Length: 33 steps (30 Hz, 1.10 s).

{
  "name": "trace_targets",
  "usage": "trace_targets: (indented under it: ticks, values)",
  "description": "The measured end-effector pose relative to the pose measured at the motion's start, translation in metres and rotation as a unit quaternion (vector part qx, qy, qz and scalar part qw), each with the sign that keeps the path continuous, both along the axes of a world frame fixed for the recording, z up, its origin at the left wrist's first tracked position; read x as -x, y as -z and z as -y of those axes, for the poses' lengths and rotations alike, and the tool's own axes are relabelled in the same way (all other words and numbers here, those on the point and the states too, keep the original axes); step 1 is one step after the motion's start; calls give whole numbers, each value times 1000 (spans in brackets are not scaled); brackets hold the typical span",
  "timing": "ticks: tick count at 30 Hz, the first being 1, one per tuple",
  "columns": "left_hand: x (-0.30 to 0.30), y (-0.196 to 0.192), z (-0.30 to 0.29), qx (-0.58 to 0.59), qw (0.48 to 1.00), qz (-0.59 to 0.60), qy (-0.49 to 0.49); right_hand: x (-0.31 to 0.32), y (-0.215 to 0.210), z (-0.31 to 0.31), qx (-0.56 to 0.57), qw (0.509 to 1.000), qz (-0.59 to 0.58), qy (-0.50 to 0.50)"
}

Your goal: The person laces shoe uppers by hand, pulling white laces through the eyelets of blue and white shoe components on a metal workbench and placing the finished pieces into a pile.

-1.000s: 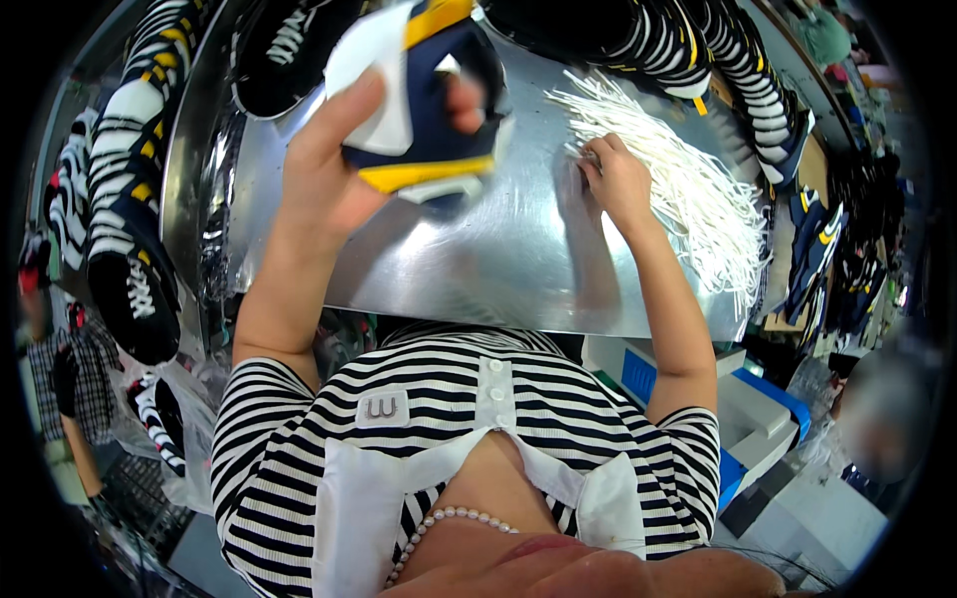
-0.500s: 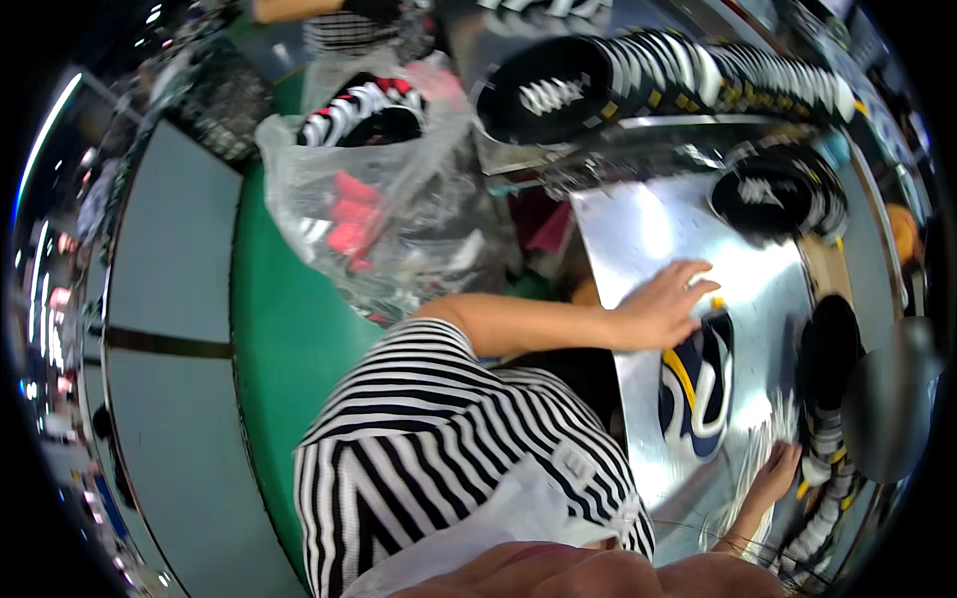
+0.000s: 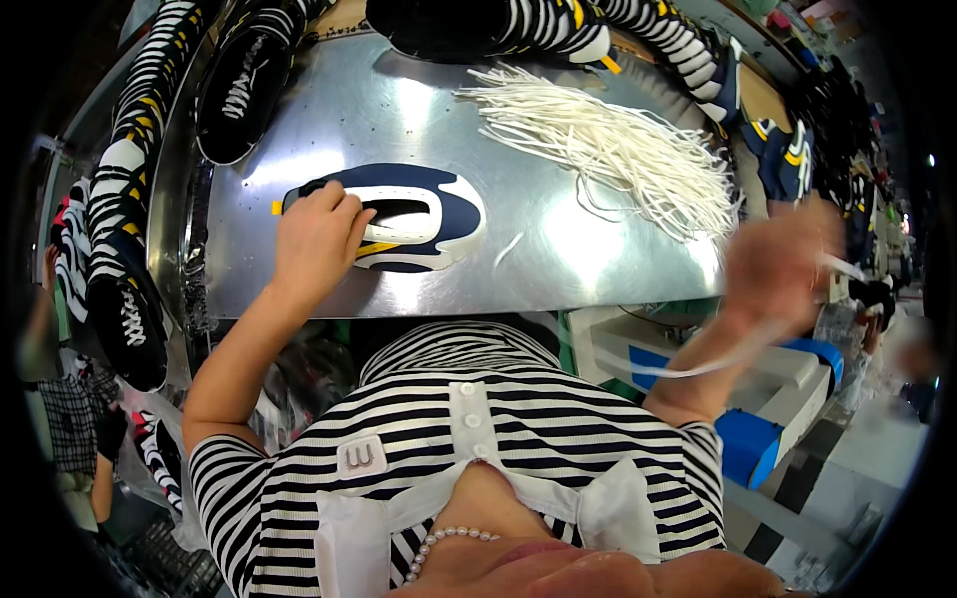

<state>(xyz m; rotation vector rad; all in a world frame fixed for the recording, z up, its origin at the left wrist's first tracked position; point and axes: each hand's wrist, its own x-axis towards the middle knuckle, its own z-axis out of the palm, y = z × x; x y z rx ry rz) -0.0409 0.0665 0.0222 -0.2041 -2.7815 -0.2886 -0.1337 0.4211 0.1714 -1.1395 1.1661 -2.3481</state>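
Shoe upper (image 3: 447,221) with yellow tab (image 3: 277,207): left hand (image 3: 319,234) grips it, right hand (image 3: 776,267) clutches lace (image 3: 698,371).

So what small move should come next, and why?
Probably bring the right hand toward the shoe: that blurred hand holds a white lace, the left hand rests on the shoe, and no lace shows across its opening.

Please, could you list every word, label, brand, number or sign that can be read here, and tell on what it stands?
Shirt patch: one dark, letter-like mark on white; I do not copy it out.
Cardboard at the top: dark print, small and partly hidden; not copied either.
Shoe at the left hand: no text that I can make out.
Background: any text is too small or blurred.
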Motion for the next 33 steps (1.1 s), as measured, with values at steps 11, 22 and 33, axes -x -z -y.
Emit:
trace_targets:
  ticks: [11,22,33]
  values:
    - [45,11,17,-620,585,501,-152,-5,228,186,-263,902,341,37]
    - [24,27,-31,-809,528,247,-79,-12,199,166,-187,954,217,85]
    - [5,25,-58,-736,654,138,-105,-20,166,135,-357,927,75,82]
